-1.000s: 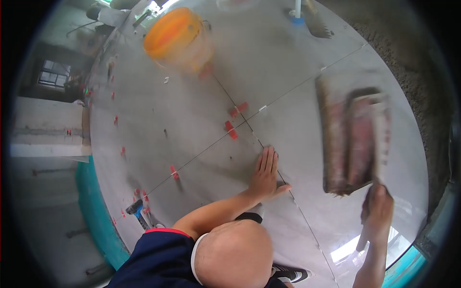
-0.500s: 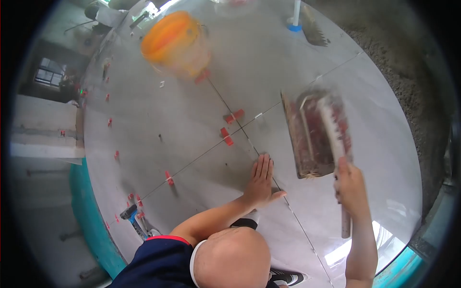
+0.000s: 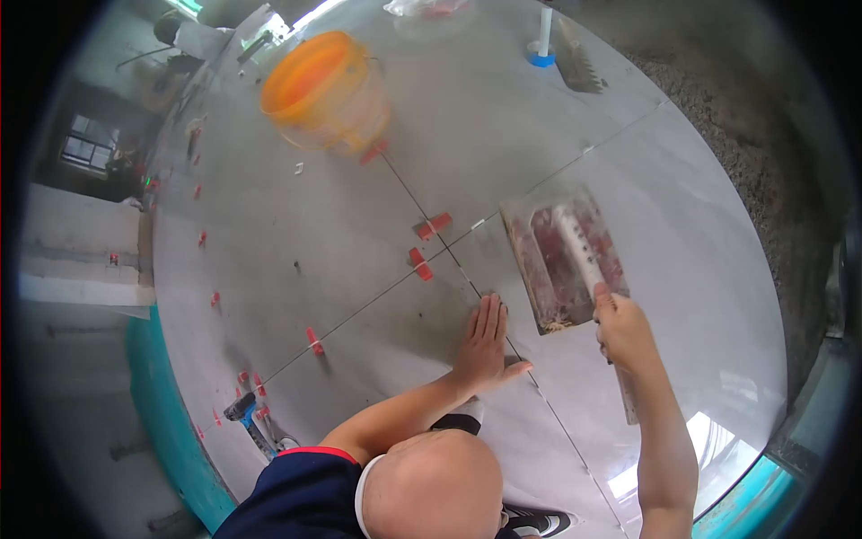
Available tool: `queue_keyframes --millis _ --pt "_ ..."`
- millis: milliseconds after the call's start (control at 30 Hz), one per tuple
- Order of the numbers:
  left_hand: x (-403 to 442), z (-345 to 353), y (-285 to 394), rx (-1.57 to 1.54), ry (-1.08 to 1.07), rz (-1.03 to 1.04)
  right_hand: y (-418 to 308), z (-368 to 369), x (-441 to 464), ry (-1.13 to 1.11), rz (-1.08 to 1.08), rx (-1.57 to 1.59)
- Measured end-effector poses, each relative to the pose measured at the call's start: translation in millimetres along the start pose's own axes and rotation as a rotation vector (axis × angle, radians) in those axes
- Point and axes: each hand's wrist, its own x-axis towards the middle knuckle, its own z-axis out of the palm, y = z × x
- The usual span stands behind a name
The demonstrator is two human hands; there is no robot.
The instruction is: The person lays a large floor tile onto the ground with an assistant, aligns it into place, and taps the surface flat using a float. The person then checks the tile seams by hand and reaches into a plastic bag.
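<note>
My left hand (image 3: 483,346) lies flat on the grey tiles (image 3: 422,350), fingers stretched out beside a tile joint and thumb spread across it. In my right hand (image 3: 624,331) is the pale handle of a rectangular float (image 3: 567,256) with a reddish, stained back. The float is over the tile to the right of the joint crossing; whether its face touches the tile is hidden. Two red wedges, an upper one (image 3: 433,225) and a lower one (image 3: 419,264), sit at that crossing.
An orange bucket (image 3: 328,94) stands on the tiles at the upper left. A notched trowel (image 3: 577,58) lies beside a blue-based suction tool (image 3: 542,49) at the top. More red wedges (image 3: 314,341) line the left joints. A blue-handled tool (image 3: 250,420) rests at the lower left.
The float in my right hand has moved left and come down nearer the tile joint crossing. My left hand remains flat on the tiles, while the view has shifted slightly.
</note>
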Motion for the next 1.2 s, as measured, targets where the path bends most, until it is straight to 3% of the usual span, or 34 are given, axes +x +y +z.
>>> queue_keyframes --millis 167,233,333,467,567,667,800,833,933,1000,1100,1200 --pt "0 -2 2 -0.007 0.000 -0.009 -7 -11 -38 0.253 -0.236 0.061" --pt "-1 -2 3 -0.016 0.000 -0.009 20 14 -18 0.392 -0.288 -0.074" --pt "-3 -1 7 -0.054 -0.016 -0.021 54 47 39 0.195 -0.064 -0.341" --pt "5 -14 16 0.015 -0.090 -0.089 69 33 39 0.186 -0.039 -0.370" --pt "33 -29 23 0.085 -0.222 -0.215 119 8 18 0.232 0.065 -0.199" --pt "92 -28 3 0.069 -0.133 -0.163 188 -31 -21 0.275 0.294 0.153" --pt "177 -31 -23 0.052 0.021 -0.139 283 -127 -87 0.575 0.571 0.203" --pt "191 -30 -25 0.066 0.043 -0.155 302 -154 -112 0.641 0.542 0.304" --pt "214 -24 -29 0.111 0.070 -0.159 340 -240 -185 0.727 0.752 0.163" --pt "214 -21 -28 0.137 0.081 -0.107 351 -289 -239 0.955 0.613 0.384" --pt "217 -23 -20 0.184 0.057 -0.044 351 -335 -278 1.299 0.222 0.730" --pt "223 -29 -5 0.210 0.009 -0.060 318 -326 -208 1.692 0.261 0.900"
